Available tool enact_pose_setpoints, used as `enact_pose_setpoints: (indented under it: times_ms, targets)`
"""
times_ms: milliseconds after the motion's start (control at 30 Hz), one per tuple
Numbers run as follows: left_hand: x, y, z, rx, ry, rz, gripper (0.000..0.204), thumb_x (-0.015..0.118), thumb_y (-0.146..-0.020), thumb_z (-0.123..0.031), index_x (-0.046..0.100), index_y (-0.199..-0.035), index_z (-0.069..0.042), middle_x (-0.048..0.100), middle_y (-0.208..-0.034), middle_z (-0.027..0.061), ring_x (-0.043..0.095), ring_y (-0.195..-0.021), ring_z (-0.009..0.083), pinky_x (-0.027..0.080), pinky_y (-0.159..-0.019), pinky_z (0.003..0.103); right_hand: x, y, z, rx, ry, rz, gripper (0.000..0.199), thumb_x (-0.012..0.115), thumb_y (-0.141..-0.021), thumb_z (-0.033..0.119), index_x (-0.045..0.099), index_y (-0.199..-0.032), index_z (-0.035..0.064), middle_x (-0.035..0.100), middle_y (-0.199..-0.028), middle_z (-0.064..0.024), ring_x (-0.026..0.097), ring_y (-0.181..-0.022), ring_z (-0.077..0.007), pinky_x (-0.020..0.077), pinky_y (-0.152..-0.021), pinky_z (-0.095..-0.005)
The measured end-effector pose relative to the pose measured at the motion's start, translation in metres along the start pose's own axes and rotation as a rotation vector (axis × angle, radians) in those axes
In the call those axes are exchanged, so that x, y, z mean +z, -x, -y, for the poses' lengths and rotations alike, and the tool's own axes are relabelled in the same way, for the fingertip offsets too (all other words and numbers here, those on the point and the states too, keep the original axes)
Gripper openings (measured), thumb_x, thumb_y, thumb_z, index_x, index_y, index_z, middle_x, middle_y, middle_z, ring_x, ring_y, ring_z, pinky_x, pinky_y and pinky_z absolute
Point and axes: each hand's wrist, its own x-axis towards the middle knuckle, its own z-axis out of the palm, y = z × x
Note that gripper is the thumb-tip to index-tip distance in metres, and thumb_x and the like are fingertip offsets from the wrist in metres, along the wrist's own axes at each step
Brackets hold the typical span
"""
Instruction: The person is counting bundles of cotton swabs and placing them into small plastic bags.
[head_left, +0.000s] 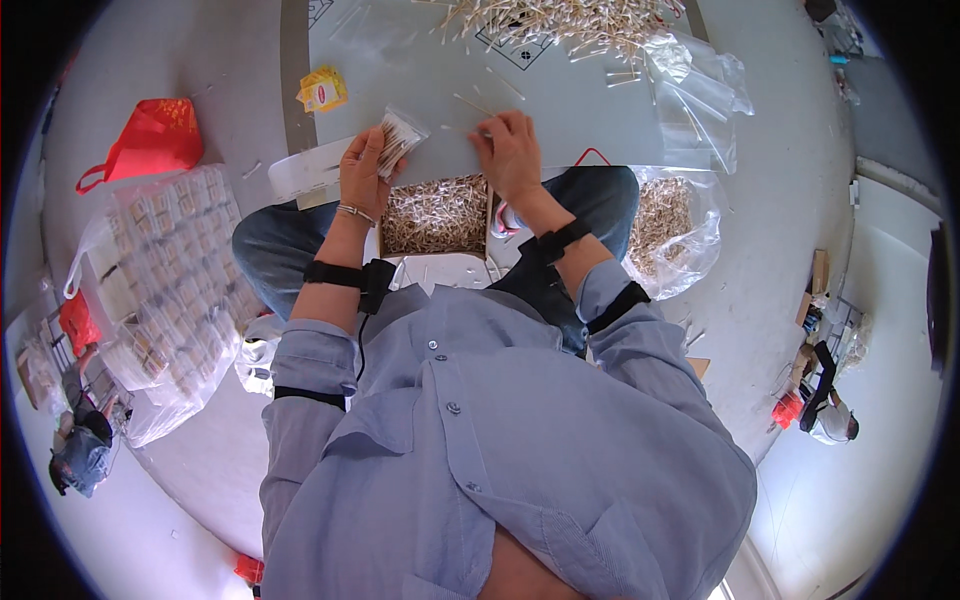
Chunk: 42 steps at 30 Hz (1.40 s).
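Note:
Over the near edge of the grey table (400, 75), my left hand (362, 172) is closed round a small clear plastic bag (403, 135) of cotton swabs. The swabs show through the film, lying side by side. My right hand (512, 152) is at the same edge, its fingers bent and drawn together. A few loose cotton swabs (472, 104) lie just beyond its fingertips. Whatever is between those fingers is too small to make out. Below and between my hands, a box (489, 215) full of cotton swabs sits between my legs.
A large heap of cotton swabs (570, 25) covers the far table, beside empty clear bags (705, 100). A yellow packet (322, 90) stands at the left. On the floor are a red bag (155, 140), a big sack of packed swabs (175, 270) and a bag of loose swabs (665, 225).

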Motion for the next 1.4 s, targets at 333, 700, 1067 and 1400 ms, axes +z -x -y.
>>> enact_pose_setpoints:
  times_ms: [333,700,1067,1400]
  targets:
    - [0.001,0.001,-0.002,-0.015,0.002,0.028,0.021,0.052,-0.088,-0.025,0.057,-0.099,-0.007,0.061,-0.091,0.0034,0.061,-0.077,0.0136,0.054,-0.061,0.027,-0.002,-0.025,-0.018,0.239,0.029,-0.016,0.015,0.061,-0.076,0.019,0.061,-0.082,0.0059,0.054,-0.085,-0.0094,0.055,-0.074,-0.0284,0.0449,-0.069,-0.0387]
    - [0.003,0.001,-0.002,-0.021,0.053,0.029,0.023,0.055,-0.087,-0.025,0.058,-0.098,-0.006,0.061,-0.09,0.0036,0.061,-0.078,0.0141,0.055,-0.063,0.029,-0.015,-0.037,-0.027,0.333,-0.226,-0.037,0.009,0.055,-0.079,0.01,0.061,-0.084,0.005,0.056,-0.084,-0.0122,0.057,-0.077,-0.0315,0.0466,-0.068,-0.0372]
    - [0.004,0.001,-0.002,-0.028,0.066,0.038,0.024,0.054,-0.087,-0.026,0.057,-0.099,-0.005,0.061,-0.092,0.0049,0.061,-0.079,0.0154,0.055,-0.064,0.031,-0.017,-0.038,-0.035,0.366,-0.226,-0.043,0.007,0.059,-0.074,0.006,0.063,-0.079,0.0066,0.055,-0.082,-0.0103,0.058,-0.071,-0.0271,0.0469,-0.065,-0.0347]
    - [0.007,0.002,-0.001,-0.03,0.062,0.009,0.023,0.054,-0.087,-0.026,0.057,-0.098,-0.006,0.062,-0.093,0.0061,0.062,-0.08,0.0171,0.055,-0.066,0.032,-0.005,-0.041,-0.007,0.222,0.131,0.144,0.01,0.065,-0.072,0.018,0.064,-0.078,0.0099,0.054,-0.088,-0.0061,0.051,-0.089,-0.0269,0.0438,-0.078,-0.0373]
